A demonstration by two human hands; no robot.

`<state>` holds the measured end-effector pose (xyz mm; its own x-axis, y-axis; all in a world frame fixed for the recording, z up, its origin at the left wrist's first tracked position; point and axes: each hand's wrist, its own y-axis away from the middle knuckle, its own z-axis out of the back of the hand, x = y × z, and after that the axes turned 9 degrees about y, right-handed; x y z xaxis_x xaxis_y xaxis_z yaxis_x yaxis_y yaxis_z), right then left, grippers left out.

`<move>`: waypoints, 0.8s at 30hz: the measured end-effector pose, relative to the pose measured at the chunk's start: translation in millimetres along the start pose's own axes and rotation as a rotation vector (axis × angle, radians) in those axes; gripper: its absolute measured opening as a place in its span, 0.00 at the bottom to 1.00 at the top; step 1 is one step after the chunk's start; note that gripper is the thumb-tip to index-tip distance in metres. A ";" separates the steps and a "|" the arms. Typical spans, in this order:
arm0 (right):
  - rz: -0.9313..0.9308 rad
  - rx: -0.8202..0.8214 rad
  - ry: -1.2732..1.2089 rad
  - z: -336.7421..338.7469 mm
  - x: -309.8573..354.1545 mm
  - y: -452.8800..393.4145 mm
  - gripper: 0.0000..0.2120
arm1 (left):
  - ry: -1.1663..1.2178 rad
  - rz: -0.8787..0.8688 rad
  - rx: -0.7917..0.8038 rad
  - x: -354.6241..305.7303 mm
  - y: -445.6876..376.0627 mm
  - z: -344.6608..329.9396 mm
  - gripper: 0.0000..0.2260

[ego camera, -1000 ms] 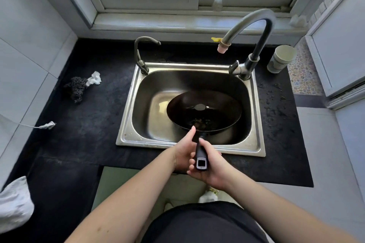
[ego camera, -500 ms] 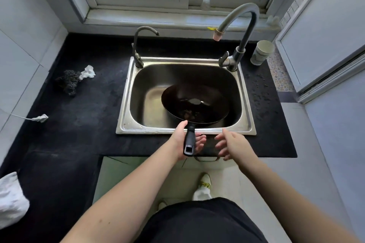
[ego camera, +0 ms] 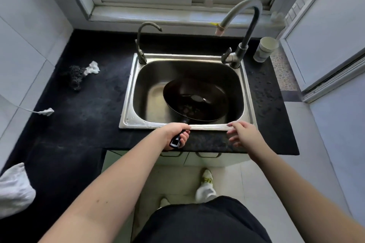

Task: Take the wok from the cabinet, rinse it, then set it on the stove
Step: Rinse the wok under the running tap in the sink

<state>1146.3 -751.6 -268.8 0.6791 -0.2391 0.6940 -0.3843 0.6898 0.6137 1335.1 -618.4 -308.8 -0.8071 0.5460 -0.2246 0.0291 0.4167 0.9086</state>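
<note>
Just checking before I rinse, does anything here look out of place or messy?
Mostly tidy. A crumpled white scrap lies beside a dark scouring pad on the black counter, and specks dot the wok, held by the left hand.

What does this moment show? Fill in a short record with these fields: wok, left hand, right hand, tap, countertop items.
wok: black wok sits tilted inside the steel sink, handle over the front rim
left hand: left hand grips the wok handle
right hand: right hand holds nothing, fingers relaxed at the sink's front rim
tap: tall faucet, no water visible
countertop items: paper cups right of the sink, steel scourer left of it
</note>
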 end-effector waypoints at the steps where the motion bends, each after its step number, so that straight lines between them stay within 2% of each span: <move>1: 0.000 0.017 -0.007 1.8 2.4 -7.5 0.11 | 0.001 0.011 -0.005 -1.4 -1.8 3.3 0.13; 5: 0.071 0.074 0.136 15.3 16.0 -50.9 0.13 | -0.006 0.055 -0.053 -4.4 -4.2 8.1 0.17; 9: 0.131 0.084 0.176 37.7 50.4 -99.5 0.14 | 0.020 0.060 -0.083 -5.7 -6.4 7.5 0.23; 13: 0.170 0.135 0.238 45.9 90.7 -140.3 0.18 | 0.040 0.052 -0.079 -5.4 -8.9 9.5 0.22; 19: 0.221 0.136 0.254 41.2 145.0 -184.1 0.29 | 0.017 0.066 -0.101 -8.0 -6.8 6.9 0.20; 24: 0.252 0.139 0.269 34.8 168.1 -206.2 0.31 | 0.018 0.070 -0.120 -8.0 -8.1 7.9 0.20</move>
<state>1317.9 -957.8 -265.6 0.6854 0.1262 0.7171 -0.6283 0.6003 0.4949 1346.0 -620.4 -317.2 -0.8158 0.5574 -0.1541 0.0158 0.2878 0.9576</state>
